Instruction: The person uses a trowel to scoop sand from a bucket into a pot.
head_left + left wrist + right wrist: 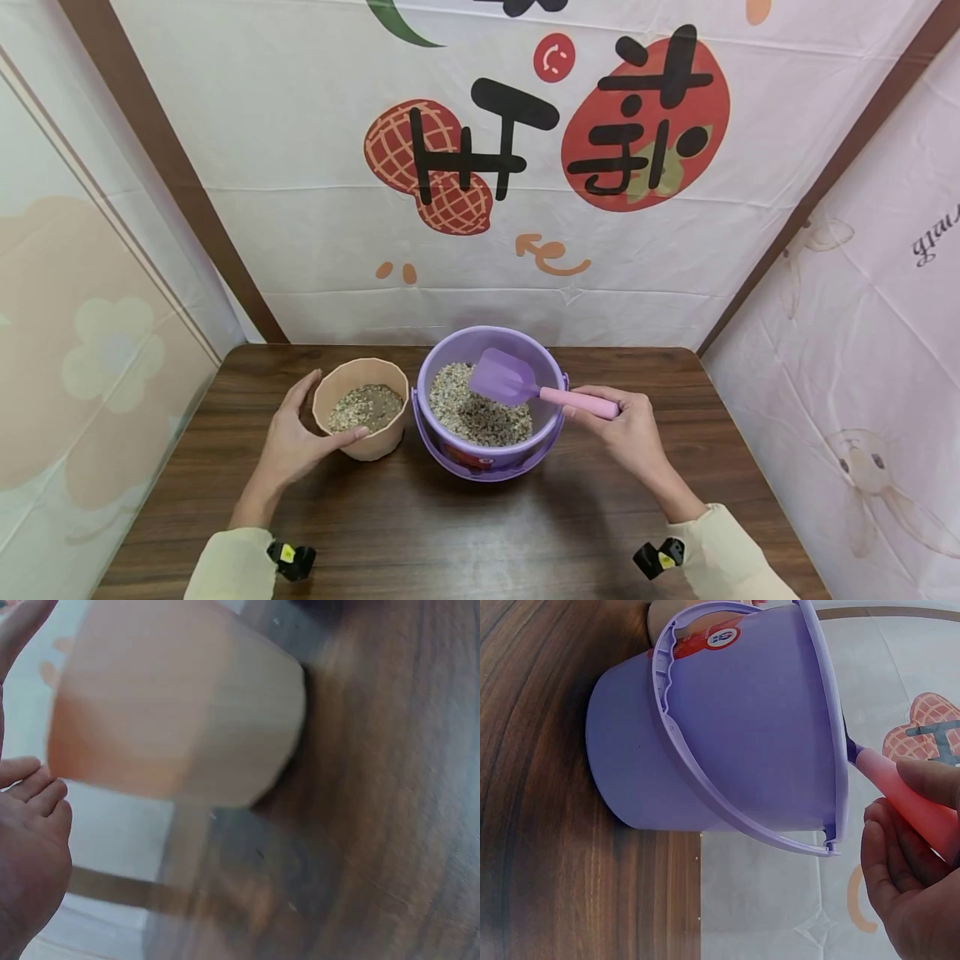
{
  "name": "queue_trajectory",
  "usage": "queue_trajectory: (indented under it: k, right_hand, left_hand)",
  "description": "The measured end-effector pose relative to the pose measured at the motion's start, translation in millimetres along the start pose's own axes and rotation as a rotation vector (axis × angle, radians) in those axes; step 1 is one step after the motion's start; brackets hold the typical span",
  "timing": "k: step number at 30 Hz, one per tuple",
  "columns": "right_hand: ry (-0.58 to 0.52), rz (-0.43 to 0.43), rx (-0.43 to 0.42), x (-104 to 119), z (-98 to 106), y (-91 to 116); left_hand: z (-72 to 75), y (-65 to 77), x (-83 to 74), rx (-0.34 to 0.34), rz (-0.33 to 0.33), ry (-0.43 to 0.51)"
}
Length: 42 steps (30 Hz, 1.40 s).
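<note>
Hands [296, 442] [628, 429] over table [487, 537], backdrop [292, 108] beyond

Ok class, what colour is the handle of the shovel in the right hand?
The handle is pink, and it shows best in the head view.

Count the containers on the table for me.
2: the beige pot at the left hand, and the purple bucket beside it, nearer the right hand. Anything small behind them could be hidden.

Purple, pink and peach on a streaky brown bench [600, 533]
At the right grip [630, 425], a scoop [501, 379] with pink handle, purple blade; beside it, a purple bucket [765, 727] with red label [701, 641] and speckled grey-beige gravel [468, 412]; at the left grip [295, 439], a pale peach pot [375, 446].
</note>
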State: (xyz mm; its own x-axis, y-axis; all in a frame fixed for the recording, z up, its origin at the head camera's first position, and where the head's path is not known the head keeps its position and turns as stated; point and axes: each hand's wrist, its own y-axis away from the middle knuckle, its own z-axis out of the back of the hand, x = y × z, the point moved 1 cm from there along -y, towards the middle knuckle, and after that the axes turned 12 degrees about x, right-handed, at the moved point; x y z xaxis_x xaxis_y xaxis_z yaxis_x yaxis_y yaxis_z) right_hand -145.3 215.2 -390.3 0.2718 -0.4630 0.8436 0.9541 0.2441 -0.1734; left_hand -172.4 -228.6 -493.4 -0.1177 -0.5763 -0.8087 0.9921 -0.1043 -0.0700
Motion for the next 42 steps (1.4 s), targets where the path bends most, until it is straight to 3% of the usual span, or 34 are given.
queue_trajectory:
  k: [5, 10, 17, 22, 29, 32, 42]
  right_hand:
    - [0.007, 0.009, 0.000, 7, 2, 1]
    - [-0.007, -0.012, 0.000, 6, 2, 0]
    - [-0.009, -0.026, 0.004, 2, 1, 0]
    - [-0.002, -0.023, 0.010, 3, 1, 0]
    - [-0.009, -0.025, 0.015, -32, 1, -5]
    - [0.006, -0.017, 0.030, -33, 2, -6]
    - [0.270, 0.071, 0.114, -16, 11, -18]
  left_hand:
    - [-5.4, -6.2, -26.5, 0.020, -0.083, 0.037]
    - [-21.4, -14.2, -52.7, 0.087, -0.191, 0.081]
    - [-47.0, -19.0, -73.9, 0.198, -0.204, 0.066]
    - [-58.3, -22.7, -79.4, 0.232, -0.240, 0.078]
    - [-65.8, -27.3, -82.3, 0.246, -0.272, 0.114]
    - [-67.6, -29.3, -82.5, 0.257, -0.280, 0.147]
    - [-69.9, -31.7, -80.9, 0.277, -0.289, 0.170]
